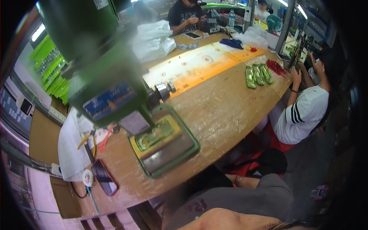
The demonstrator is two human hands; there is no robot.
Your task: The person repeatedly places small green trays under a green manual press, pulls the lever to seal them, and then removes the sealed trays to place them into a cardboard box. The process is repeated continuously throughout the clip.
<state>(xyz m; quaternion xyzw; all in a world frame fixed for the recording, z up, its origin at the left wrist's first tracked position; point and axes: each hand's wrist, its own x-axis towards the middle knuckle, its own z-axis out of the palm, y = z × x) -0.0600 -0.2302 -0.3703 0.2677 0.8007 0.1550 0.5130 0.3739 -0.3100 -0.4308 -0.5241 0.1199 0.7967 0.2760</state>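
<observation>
My right forearm [249, 182], with a bracelet at the wrist, reaches below the table's near edge. The fingers of that hand are hidden. My left hand is out of sight. In front of me stands a green bench machine [101, 82] with blue and white labels, its upper part blurred. On its green-rimmed base [193, 147] sits a yellow fixture [177, 131] with a greenish clear piece [150, 140] in it, under the machine's head. Neither hand is seen touching the machine.
Left of the base lie a red-edged phone [104, 177], yellow-handled pliers [88, 147] and a round white object [87, 177]. Green shiny packets [259, 74] and a red pile [276, 68] lie at right, near a seated co-worker [306, 111]. White bags [153, 40] stand at the back.
</observation>
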